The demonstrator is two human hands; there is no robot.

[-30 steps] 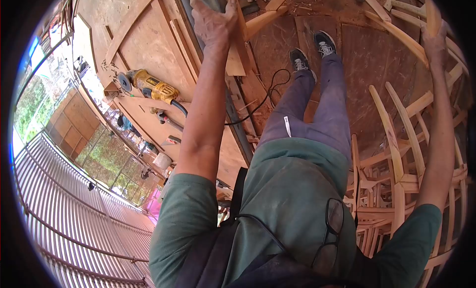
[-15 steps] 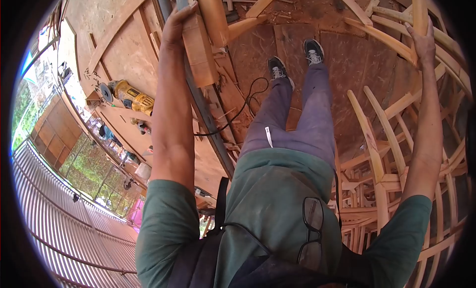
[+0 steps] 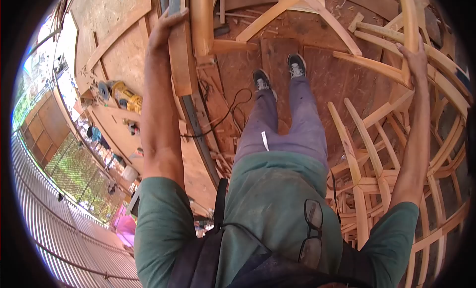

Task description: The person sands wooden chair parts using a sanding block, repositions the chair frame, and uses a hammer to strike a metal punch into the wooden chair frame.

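My left hand [image 3: 167,29] is wrapped over the side of a thick wooden block [image 3: 182,65] at the workbench edge. Right beside that block stands an upright wooden leg [image 3: 201,23] of a chair frame. My right hand [image 3: 416,62] closes round a pale wooden chair leg [image 3: 408,20] at the upper right. From near that hand, a curved wooden rail [image 3: 369,66] runs inward. Angled wooden braces [image 3: 270,18] join between the two sides at the top; the upper part of the frame is cut off by the view.
On the workbench [image 3: 119,45] at left lies a yellow angle grinder [image 3: 124,95]. A black cable [image 3: 218,123] hangs from the bench to the floor. Several unfinished chair frames [image 3: 364,181] are stacked at right. Wood scraps litter the floor [image 3: 317,65] at the top.
The bench, grinder and stacked frames have shifted left in view. More of the braces shows at the top. Both hands keep their hold on the wood.
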